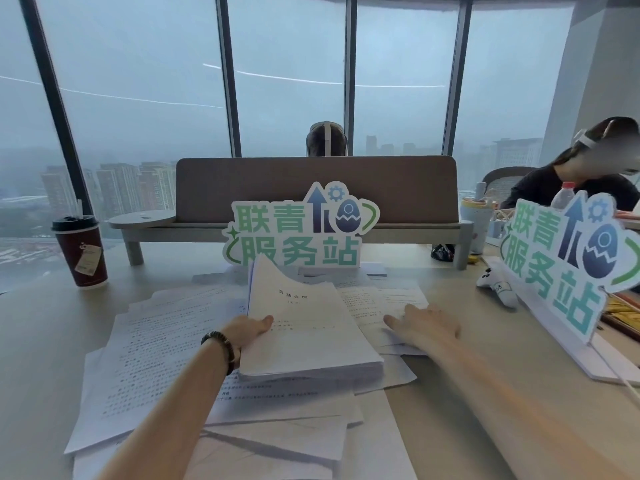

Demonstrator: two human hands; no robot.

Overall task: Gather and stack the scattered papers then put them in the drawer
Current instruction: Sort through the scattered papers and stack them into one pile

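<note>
A thick stack of white printed papers [311,337] is lifted at the middle of the desk, its far edge curling upward. My left hand [251,332] grips the stack's left edge, thumb on top, a dark bead bracelet on the wrist. My right hand [424,327] lies flat with straight fingers on loose printed sheets [381,299] to the right of the stack. More scattered sheets [156,344] spread over the desk to the left and toward me [277,441]. No drawer is in view.
A green-lettered sign [298,233] stands just behind the papers; a second sign [568,261] stands at the right. A dark red lidded cup [81,252] sits far left. A grey desk divider [315,188], a white game controller [498,287] and two other people lie beyond.
</note>
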